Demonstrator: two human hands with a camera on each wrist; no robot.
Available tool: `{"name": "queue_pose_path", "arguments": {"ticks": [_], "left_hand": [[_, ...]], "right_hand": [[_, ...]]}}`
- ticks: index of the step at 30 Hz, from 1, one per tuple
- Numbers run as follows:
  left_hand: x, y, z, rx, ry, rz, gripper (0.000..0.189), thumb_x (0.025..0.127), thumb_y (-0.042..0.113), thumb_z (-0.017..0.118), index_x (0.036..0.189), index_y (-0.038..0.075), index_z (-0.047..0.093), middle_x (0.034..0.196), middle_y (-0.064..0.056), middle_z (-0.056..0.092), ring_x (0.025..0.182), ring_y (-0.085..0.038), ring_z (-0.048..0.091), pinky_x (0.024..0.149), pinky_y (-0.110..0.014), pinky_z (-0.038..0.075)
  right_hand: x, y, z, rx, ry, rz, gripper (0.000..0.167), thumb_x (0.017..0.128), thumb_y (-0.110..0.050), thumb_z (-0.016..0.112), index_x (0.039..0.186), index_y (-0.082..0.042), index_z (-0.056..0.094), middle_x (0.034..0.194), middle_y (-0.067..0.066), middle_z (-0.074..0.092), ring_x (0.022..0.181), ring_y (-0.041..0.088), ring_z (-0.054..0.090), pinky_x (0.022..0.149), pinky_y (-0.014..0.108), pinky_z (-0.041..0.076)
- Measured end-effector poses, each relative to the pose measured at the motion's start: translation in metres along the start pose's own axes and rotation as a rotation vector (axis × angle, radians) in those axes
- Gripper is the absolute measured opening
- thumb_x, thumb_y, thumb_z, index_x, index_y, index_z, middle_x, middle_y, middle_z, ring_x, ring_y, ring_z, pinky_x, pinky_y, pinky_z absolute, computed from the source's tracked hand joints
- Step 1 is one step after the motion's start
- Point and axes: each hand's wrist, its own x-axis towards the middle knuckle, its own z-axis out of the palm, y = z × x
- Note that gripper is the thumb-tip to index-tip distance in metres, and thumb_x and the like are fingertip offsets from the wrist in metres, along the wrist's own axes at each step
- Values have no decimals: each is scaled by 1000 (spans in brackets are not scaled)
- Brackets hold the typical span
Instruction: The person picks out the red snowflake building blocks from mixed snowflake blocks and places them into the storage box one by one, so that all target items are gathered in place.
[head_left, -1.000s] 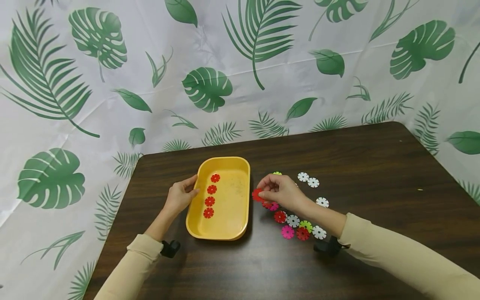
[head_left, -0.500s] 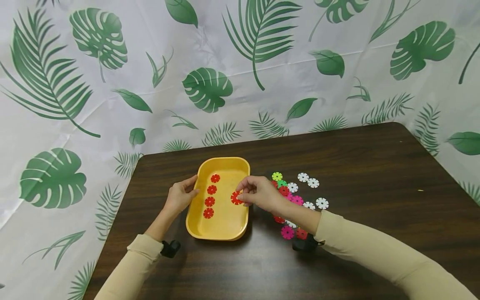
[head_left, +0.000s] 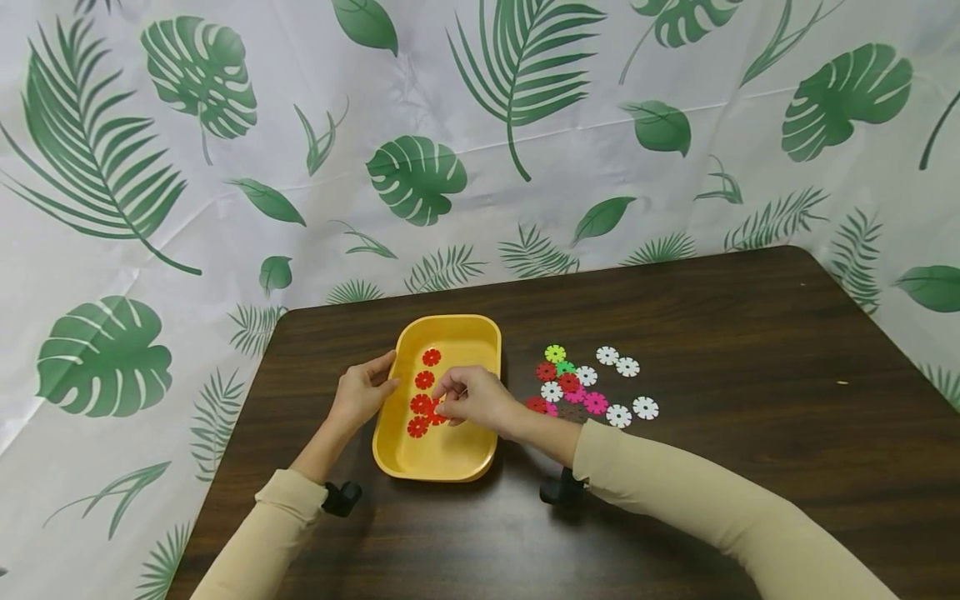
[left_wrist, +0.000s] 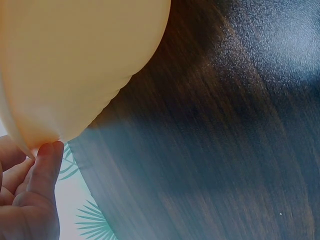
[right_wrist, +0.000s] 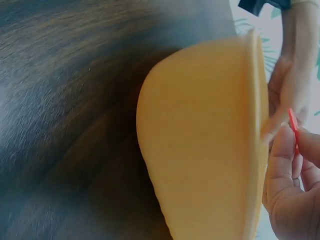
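Observation:
A yellow tray (head_left: 450,458) lies on the dark wooden table, with a column of several red notched discs (head_left: 424,380) along its left side. My left hand (head_left: 358,392) holds the tray's left rim between thumb and fingers; the left wrist view shows the fingertips (left_wrist: 46,150) pinching the tray wall (left_wrist: 80,60). Over the inside of the tray is my right hand (head_left: 480,404), pinching another red notched disc (right_wrist: 294,125) between thumb and finger. In the head view this disc overlaps the lower discs of the column, partly hidden by the fingers.
To the right of the tray lies a loose group of notched discs: white ones (head_left: 645,407), pink ones (head_left: 596,403), a yellow-green one (head_left: 555,353), a green one and more red ones. My right forearm covers part of the group. A leaf-patterned cloth (head_left: 525,208) hangs behind the table (head_left: 712,333).
My right hand has carried the red disc leftward from beside the loose group, across the tray's right rim, to the column of red discs. The left hand and tray have stayed put.

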Motion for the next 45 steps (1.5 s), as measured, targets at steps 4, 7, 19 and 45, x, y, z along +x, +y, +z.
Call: {"name": "queue_pose_path", "arguments": {"ticks": [4, 7, 19, 45], "left_hand": [[1, -1, 0, 2, -3, 9, 51, 90, 1, 60, 138, 0, 44, 135, -22, 50, 115, -35, 57, 87, -38, 53], [2, -2, -1, -3, -1, 3, 51, 89, 1, 60, 138, 0, 45, 135, -21, 51, 115, -34, 57, 87, -38, 53], [2, -1, -2, -14, -5, 3, 51, 89, 2, 61, 138, 0, 45, 135, -21, 51, 116, -33, 57, 87, -38, 53], [0, 0, -2, -17, 3, -18, 51, 89, 3, 61, 138, 2, 46, 135, -19, 51, 116, -33, 57, 87, -38, 53]], "right_hand": [[5, 2, 10, -51, -2, 21, 10, 80, 5, 69, 89, 7, 64, 65, 6, 57, 54, 10, 59, 57, 26, 59], [8, 4, 18, -75, -8, 44, 9, 80, 4, 69, 88, 5, 65, 65, 5, 57, 53, 9, 59, 56, 27, 59], [20, 13, 39, -228, -33, 154, 7, 79, 1, 72, 80, -3, 66, 57, 0, 54, 46, 10, 53, 45, 17, 47], [30, 27, 59, -492, -57, 142, 9, 75, -2, 76, 72, -5, 68, 65, -3, 58, 56, 8, 45, 49, 15, 39]]}}
